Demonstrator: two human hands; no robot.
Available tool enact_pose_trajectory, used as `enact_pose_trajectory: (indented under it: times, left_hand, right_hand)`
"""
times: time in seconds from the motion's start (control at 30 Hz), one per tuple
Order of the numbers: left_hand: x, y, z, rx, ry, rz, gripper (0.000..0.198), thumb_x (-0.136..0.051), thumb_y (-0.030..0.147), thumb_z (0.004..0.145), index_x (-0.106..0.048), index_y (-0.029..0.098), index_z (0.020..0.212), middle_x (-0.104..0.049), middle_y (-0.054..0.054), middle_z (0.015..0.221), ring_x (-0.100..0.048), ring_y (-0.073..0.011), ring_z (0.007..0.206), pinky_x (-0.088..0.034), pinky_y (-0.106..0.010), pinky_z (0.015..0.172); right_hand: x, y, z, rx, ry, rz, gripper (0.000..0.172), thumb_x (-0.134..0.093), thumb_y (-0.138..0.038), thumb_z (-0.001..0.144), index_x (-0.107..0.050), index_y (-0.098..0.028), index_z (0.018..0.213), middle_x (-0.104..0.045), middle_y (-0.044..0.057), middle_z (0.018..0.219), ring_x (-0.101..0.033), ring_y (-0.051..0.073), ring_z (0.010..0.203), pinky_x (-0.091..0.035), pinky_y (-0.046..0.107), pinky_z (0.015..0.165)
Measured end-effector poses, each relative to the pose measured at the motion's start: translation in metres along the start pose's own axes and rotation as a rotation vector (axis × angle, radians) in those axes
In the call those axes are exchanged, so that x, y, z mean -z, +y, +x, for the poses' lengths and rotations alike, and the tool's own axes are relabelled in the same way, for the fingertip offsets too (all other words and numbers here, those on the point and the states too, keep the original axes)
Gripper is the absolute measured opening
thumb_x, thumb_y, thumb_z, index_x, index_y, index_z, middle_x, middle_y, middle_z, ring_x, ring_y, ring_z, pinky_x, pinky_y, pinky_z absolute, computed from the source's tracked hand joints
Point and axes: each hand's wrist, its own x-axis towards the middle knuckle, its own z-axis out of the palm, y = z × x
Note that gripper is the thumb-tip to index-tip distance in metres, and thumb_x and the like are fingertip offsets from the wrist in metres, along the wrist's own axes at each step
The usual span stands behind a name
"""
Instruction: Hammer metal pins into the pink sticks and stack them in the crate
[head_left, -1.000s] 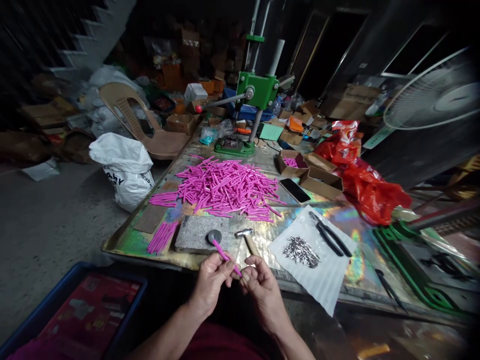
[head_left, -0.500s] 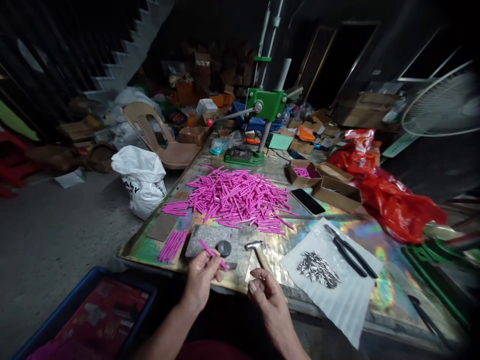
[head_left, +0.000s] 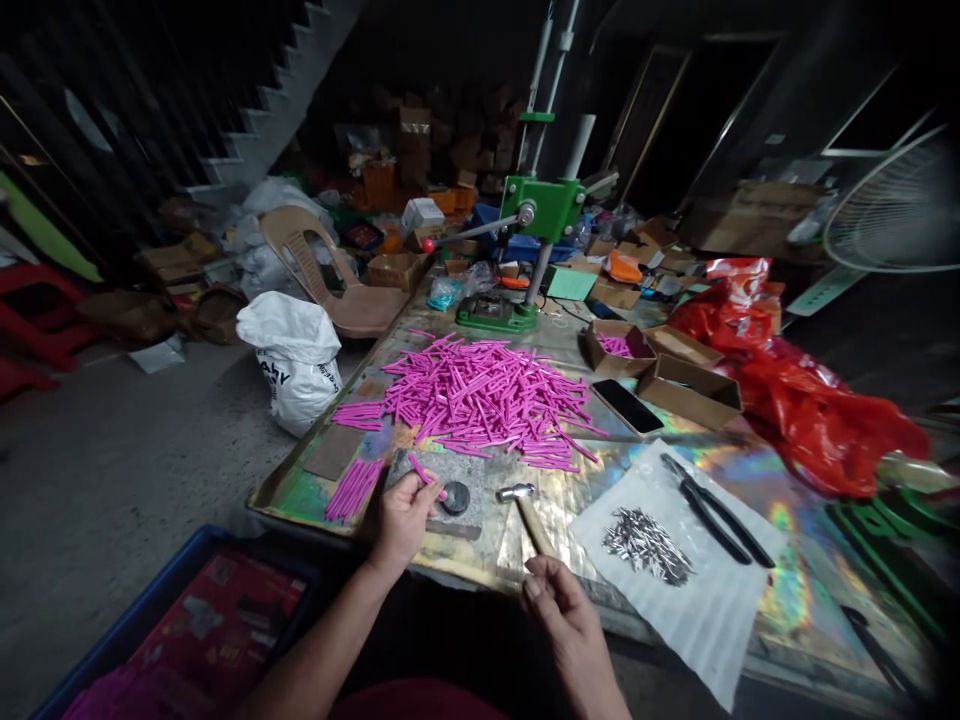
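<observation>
- While the left hand point(head_left: 401, 515) is closed on one pink stick point(head_left: 426, 475), pinching it between thumb and fingers, it rests over the grey stone slab point(head_left: 472, 468) at the near left edge of the desk point(head_left: 750, 470).
- The stick's long axis runs from far left to near right, low and a little tilted. Its near-right end points to the dark round disc point(head_left: 455, 497) on the slab and is just beside it. I cannot tell if they touch.
- The right hand point(head_left: 566, 620) has its fingers curled at the near end of the handle of the hammer point(head_left: 525, 505) and seems to grip it. The metal head lies on the desk just right of the slab.
- As for progress, I judge that most of the work is left. The big pile of pink sticks point(head_left: 480, 400) lies beyond the slab, and only a small bundle point(head_left: 352, 488) lies apart at its left.
- Many small metal pieces point(head_left: 646, 545) lie on the white sheet point(head_left: 697, 610) at the right, beside black pliers point(head_left: 716, 520).
</observation>
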Motion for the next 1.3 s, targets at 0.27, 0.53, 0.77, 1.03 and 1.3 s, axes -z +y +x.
enact_pose_trajectory:
  times: [0.27,0.53,0.77,1.03,1.3]
  left_hand:
    - [0.0,0.003,-0.001,-0.06,0.005,0.081,0.011,-0.056,0.025,0.068,-0.055,0.016,0.062,-0.059,0.003,0.049,-0.049,-0.0081,0.037,-0.042,-0.019,0.04]
    - [-0.001,0.003,-0.004,-0.123,-0.001,0.175,0.01,-0.051,0.023,0.071,-0.054,0.017,0.063,-0.058,0.003,0.053,-0.053,-0.0096,0.042,-0.043,-0.02,0.042]
    - [0.003,0.022,-0.001,-0.422,-0.197,0.615,0.013,-0.047,0.017,0.075,-0.056,0.018,0.066,-0.057,0.001,0.055,-0.056,-0.0122,0.055,-0.043,-0.021,0.053]
    - [0.003,0.023,0.007,-0.618,-0.373,0.742,0.021,-0.04,0.011,0.08,-0.051,0.017,0.063,-0.054,0.0,0.058,-0.054,-0.0122,0.057,-0.042,-0.022,0.054]
    - [0.003,0.014,0.007,-0.627,-0.339,0.687,0.02,-0.041,0.01,0.079,-0.052,0.018,0.064,-0.053,0.0,0.057,-0.052,-0.0125,0.056,-0.041,-0.022,0.054]
  right_hand:
    - [0.013,-0.016,0.006,0.05,0.073,-0.115,0.029,-0.058,-0.045,0.067,-0.051,-0.018,0.07,-0.044,-0.004,0.052,-0.039,0.011,0.049,-0.033,0.022,0.046]
    - [0.036,-0.022,0.015,0.106,0.185,-0.325,0.028,-0.052,-0.047,0.068,-0.049,-0.019,0.069,-0.045,-0.004,0.052,-0.041,0.012,0.046,-0.036,0.023,0.045]
    - [0.045,-0.009,0.035,0.143,0.035,-1.104,0.029,-0.039,-0.042,0.075,-0.054,-0.019,0.084,-0.063,0.01,0.081,-0.059,0.023,0.073,-0.042,0.031,0.063]
    - [0.036,-0.015,0.048,-0.012,-0.011,-0.98,0.01,-0.051,-0.024,0.065,-0.056,-0.018,0.071,-0.057,0.001,0.057,-0.053,0.017,0.055,-0.035,0.026,0.051]
    - [0.014,-0.06,0.028,-0.183,-0.235,-0.245,0.02,-0.052,-0.038,0.069,-0.04,-0.022,0.07,-0.044,-0.009,0.046,-0.032,0.005,0.03,-0.021,0.016,0.031]
